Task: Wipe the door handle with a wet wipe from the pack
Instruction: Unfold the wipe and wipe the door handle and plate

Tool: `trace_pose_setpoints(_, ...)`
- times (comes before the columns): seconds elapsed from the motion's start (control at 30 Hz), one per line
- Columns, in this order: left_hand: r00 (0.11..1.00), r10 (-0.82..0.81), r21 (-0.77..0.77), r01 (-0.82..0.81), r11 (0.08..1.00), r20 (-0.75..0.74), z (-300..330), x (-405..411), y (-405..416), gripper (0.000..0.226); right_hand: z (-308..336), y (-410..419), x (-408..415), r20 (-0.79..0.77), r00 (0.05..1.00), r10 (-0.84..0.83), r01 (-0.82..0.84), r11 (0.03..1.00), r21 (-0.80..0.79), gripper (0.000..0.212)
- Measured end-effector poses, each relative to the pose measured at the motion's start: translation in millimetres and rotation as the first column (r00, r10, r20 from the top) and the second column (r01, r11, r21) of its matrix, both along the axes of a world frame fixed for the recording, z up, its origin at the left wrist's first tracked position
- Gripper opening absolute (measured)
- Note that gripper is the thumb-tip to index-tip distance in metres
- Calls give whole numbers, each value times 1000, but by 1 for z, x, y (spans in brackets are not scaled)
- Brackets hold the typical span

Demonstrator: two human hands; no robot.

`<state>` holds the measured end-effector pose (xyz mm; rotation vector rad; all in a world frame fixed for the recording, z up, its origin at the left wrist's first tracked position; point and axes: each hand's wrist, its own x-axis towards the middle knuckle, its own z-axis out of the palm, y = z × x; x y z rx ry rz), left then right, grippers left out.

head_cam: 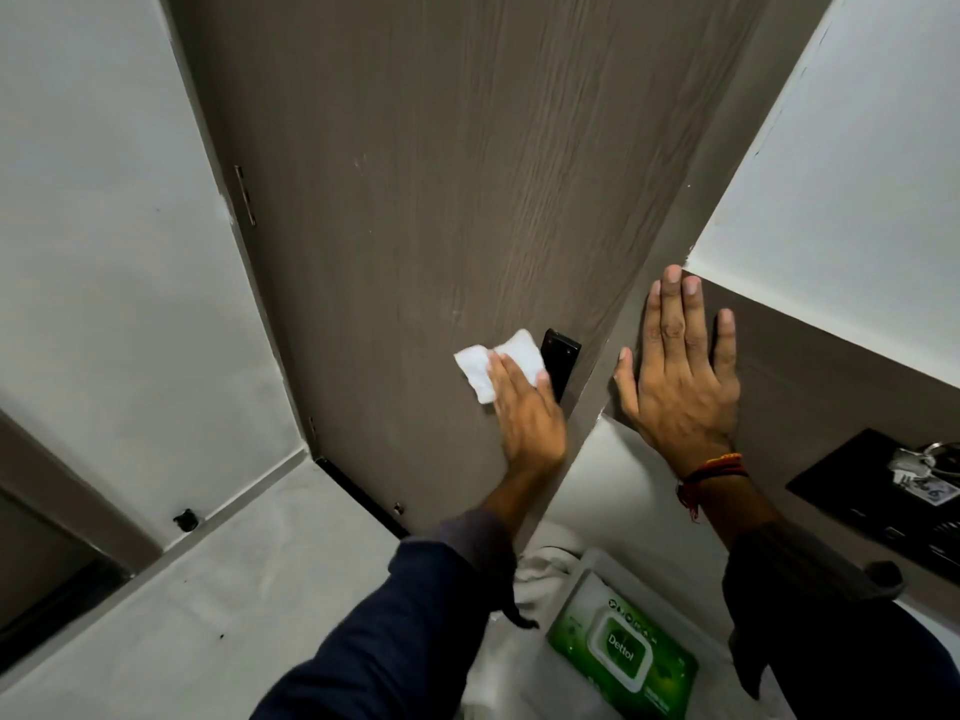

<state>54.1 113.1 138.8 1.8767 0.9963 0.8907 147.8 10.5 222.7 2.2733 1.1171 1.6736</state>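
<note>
Overhead, looking steeply down a brown wood-grain door [441,200] filling the centre of the frame. White walls [104,252] at left and upper right; pale grey floor [234,589] across the lower left, with a small dark doorstop [185,520] at the wall's foot. Two hinges [246,195] along the door's left edge.

Near the middle, left hand [524,413] pressed to the door, fingers curled loosely over a white wipe [498,363], which spreads up and left beyond the fingertips. Touching the wipe's right edge, the black handle [560,363], only its upper plate showing; the rest covered by the hand. Right hand [680,371] flat on the brown frame [831,387] just right of the door, fingers spread and straight, holding nothing. Red thread band [711,472] on that wrist; dark blue sleeves [405,631] on both arms.

At bottom centre-right, green pack [623,652] lying lid-up on something white, partly cut off by the lower edge. At far right, a black panel [872,491] with what may be keys [922,472] hanging, blurred and cropped. Lever shape of the handle not discernible.
</note>
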Motion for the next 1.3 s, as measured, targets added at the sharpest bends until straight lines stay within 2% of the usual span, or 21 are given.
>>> trace_pose_setpoints(0.13, 998, 55, -65, -56, 996, -9, -1, 1, 33, 61, 1, 0, -2, 3, 1000, -10, 10, 1000, 5, 74)
trace_pose_setpoints(0.27, 999, 7, -39, -5, 999, 51, -9, 9, -35, 53, 0, 1, -1, 4, 1000, -8, 8, 1000, 8, 75)
trace_pose_setpoints(0.33, 993, 42, -163, -24, 986, 107, -7, 11, -58, 64, 0, 0, 0, 2, 1000, -8, 8, 1000, 5, 75)
trace_pose_setpoints(0.4, 990, 54, -181, -31, 983, 127, 3, 11, -51, 68, -1, 0, 0, 16, 1000, -15, 15, 1000, 3, 75)
trace_pose_setpoints(0.47, 973, 155, -154, -129, 980, 171, 6, 17, -22, 69, 0, 0, -1, 17, 1000, -15, 15, 1000, 2, 75)
trace_pose_setpoints(0.5, 976, 165, -196, -136, 971, 140, 11, 17, -9, 73, 0, 0, -1, 20, 1000, -16, 16, 1000, 1, 75)
trace_pose_setpoints(0.57, 988, 122, -293, -90, 952, 91, 15, 23, 5, 75, 0, -1, 0, 35, 999, -21, 20, 1000, 7, 75)
trace_pose_setpoints(0.67, 997, -2, -182, 16, 983, 76, 5, 20, -24, 70, 0, 0, -1, 48, 999, -17, 16, 1000, 15, 76)
trace_pose_setpoints(0.73, 986, -7, -188, 38, 981, 164, 0, 15, -48, 69, -1, 0, -1, 44, 999, -17, 16, 1000, 22, 76)
trace_pose_setpoints(0.77, 980, -13, -190, 51, 981, 199, -1, 13, -51, 61, -1, -1, -2, 47, 999, -17, 16, 1000, 23, 76)
trace_pose_setpoints(0.83, 969, 50, -208, 2, 978, 242, 1, 16, -32, 55, -1, 0, -3, 55, 998, -18, 16, 999, 29, 76)
trace_pose_setpoints(0.87, 963, 76, -245, -10, 969, 259, 4, 17, -14, 61, -1, 0, -3, 61, 998, -15, 13, 999, 35, 76)
trace_pose_setpoints(0.93, 977, 99, -314, -34, 949, 192, 10, 13, 23, 75, -1, 1, -4, 73, 997, -11, 8, 999, 47, 76)
trace_pose_setpoints(1.0, 989, 17, -246, 20, 969, 146, -1, 6, 44, 78, -1, 1, -4, 76, 997, -15, 10, 998, 60, 76)
trace_pose_setpoints(1.1, 989, -147, 96, 146, 985, 8, -38, -13, 39, 80, -3, 2, -3, 91, 995, -26, 20, 998, 62, 77)
trace_pose_setpoints(1.17, 957, -266, 361, 290, 886, -117, -66, -26, 31, 81, -3, 2, -3, 95, 995, -42, 36, 997, 64, 78)
trace_pose_setpoints(1.23, 908, -339, 539, 419, 731, -246, -84, -38, 40, 81, -2, 3, -2, 99, 994, -52, 46, 997, 69, 79)
trace_pose_setpoints(1.3, 866, -333, 669, 499, 551, -372, -88, -45, 68, 76, -3, 3, -2, 98, 994, -58, 50, 996, 74, 79)
